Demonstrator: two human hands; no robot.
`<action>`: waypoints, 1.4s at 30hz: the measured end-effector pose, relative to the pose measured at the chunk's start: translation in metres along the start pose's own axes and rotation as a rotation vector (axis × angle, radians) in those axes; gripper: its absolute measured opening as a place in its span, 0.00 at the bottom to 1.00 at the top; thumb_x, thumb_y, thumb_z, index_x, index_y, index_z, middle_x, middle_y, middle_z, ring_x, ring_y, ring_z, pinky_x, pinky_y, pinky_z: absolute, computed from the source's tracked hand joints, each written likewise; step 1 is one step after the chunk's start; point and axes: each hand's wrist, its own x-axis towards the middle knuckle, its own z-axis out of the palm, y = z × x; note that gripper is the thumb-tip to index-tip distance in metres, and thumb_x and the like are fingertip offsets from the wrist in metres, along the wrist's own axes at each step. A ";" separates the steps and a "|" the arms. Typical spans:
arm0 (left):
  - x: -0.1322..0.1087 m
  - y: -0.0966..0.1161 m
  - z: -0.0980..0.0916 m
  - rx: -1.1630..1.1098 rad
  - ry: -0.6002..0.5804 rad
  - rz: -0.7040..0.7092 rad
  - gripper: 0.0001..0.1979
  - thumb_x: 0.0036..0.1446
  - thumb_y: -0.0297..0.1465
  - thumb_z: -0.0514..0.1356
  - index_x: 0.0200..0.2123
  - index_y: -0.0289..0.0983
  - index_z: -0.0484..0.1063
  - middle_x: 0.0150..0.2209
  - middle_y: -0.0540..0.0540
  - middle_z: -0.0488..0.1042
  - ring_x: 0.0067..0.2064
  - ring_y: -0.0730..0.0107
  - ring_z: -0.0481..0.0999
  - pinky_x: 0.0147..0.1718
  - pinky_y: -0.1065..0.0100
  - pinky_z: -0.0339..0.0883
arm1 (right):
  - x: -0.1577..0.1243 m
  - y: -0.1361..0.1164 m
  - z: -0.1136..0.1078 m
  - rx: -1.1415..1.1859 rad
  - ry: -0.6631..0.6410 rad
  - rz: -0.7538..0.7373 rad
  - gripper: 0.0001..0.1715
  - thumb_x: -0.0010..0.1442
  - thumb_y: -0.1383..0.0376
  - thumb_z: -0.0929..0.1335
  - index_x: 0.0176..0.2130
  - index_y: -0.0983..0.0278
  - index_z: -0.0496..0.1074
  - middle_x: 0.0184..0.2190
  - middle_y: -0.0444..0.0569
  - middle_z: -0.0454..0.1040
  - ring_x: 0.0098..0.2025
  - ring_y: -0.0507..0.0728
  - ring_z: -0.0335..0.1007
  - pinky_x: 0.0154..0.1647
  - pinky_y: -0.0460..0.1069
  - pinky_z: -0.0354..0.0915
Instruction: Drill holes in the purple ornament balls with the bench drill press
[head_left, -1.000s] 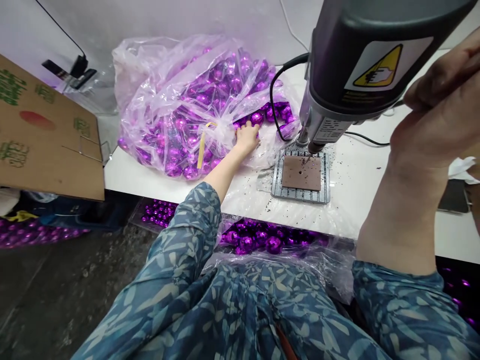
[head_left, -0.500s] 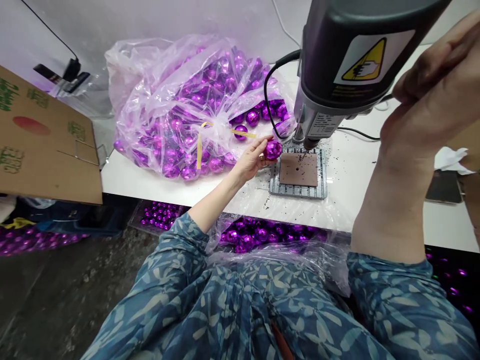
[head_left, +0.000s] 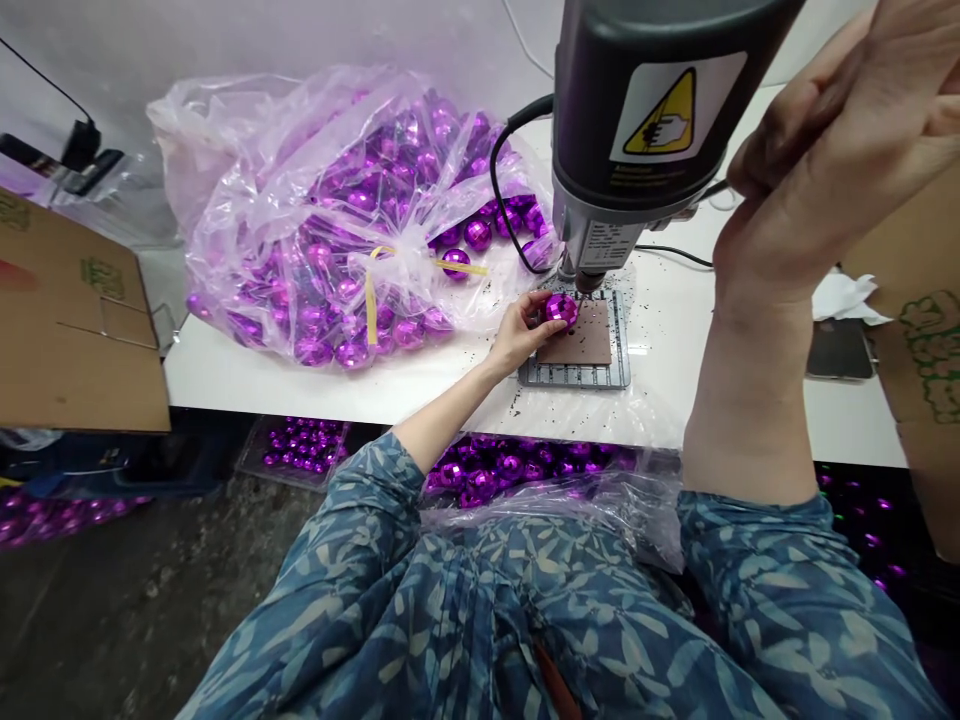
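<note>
My left hand [head_left: 519, 336] is closed on a shiny purple mirror-faceted ball [head_left: 561, 312], pinched between thumb and fingers. The ball sits over the brown board [head_left: 591, 342] on the grey slotted base [head_left: 621, 350] of a drill press [head_left: 652, 110]. Close beside the ball is the drill's chuck [head_left: 590, 283]; whether the bit touches the ball is hidden. Raised at the machine's right side, my right hand [head_left: 847, 150] has curled fingers, and whatever they grip is out of sight.
A clear plastic bag [head_left: 247, 200] of purple balls lies left of the drill, with loose balls at its mouth. More balls fill an open bag [head_left: 517, 475] at my lap. Cardboard boxes [head_left: 82, 340] flank the white table [head_left: 450, 375]. A dark phone [head_left: 841, 350] lies right.
My left hand has carried the ball right, from the base's left edge to over the board near the chuck. My right hand stays raised by the machine. The view has shifted right.
</note>
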 end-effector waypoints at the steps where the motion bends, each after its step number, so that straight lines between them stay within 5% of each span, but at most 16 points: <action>1: 0.001 -0.001 0.001 0.032 0.008 0.009 0.30 0.60 0.43 0.75 0.60 0.39 0.73 0.60 0.37 0.81 0.61 0.52 0.81 0.60 0.51 0.74 | 0.000 -0.001 0.000 -0.013 0.004 0.002 0.37 0.46 0.32 0.62 0.26 0.63 0.55 0.15 0.37 0.46 0.15 0.42 0.49 0.17 0.46 0.39; 9: -0.005 0.006 0.009 0.224 0.079 0.106 0.31 0.52 0.38 0.80 0.57 0.42 0.78 0.57 0.39 0.80 0.64 0.45 0.73 0.67 0.42 0.67 | 0.000 -0.003 0.003 0.004 0.025 -0.012 0.39 0.44 0.30 0.62 0.26 0.61 0.49 0.15 0.36 0.46 0.16 0.41 0.48 0.18 0.45 0.42; 17: -0.014 0.004 0.023 0.149 -0.045 0.231 0.28 0.59 0.31 0.73 0.60 0.40 0.69 0.62 0.36 0.75 0.66 0.49 0.75 0.68 0.43 0.70 | -0.002 -0.003 0.003 0.024 0.021 -0.032 0.38 0.47 0.33 0.63 0.24 0.60 0.45 0.15 0.38 0.46 0.16 0.41 0.47 0.19 0.47 0.40; 28: -0.016 0.000 0.027 0.064 -0.031 0.209 0.26 0.65 0.42 0.71 0.59 0.42 0.67 0.57 0.39 0.77 0.58 0.55 0.80 0.61 0.50 0.75 | -0.015 -0.017 -0.007 -0.001 -0.026 -0.009 0.35 0.48 0.36 0.67 0.23 0.61 0.52 0.16 0.39 0.51 0.16 0.43 0.50 0.19 0.47 0.42; 34: -0.017 -0.001 0.030 0.037 -0.006 0.187 0.26 0.63 0.42 0.73 0.57 0.43 0.66 0.56 0.39 0.79 0.58 0.55 0.81 0.61 0.49 0.75 | -0.043 -0.025 -0.010 0.023 0.089 -0.094 0.36 0.57 0.42 0.68 0.23 0.64 0.49 0.15 0.37 0.45 0.17 0.38 0.47 0.25 0.42 0.47; 42: -0.016 -0.002 0.029 0.016 -0.012 0.181 0.26 0.63 0.41 0.73 0.57 0.43 0.67 0.56 0.40 0.79 0.58 0.55 0.81 0.62 0.48 0.74 | -0.060 -0.002 -0.022 0.109 0.105 -0.236 0.40 0.64 0.47 0.69 0.26 0.63 0.38 0.15 0.37 0.36 0.15 0.39 0.43 0.18 0.41 0.41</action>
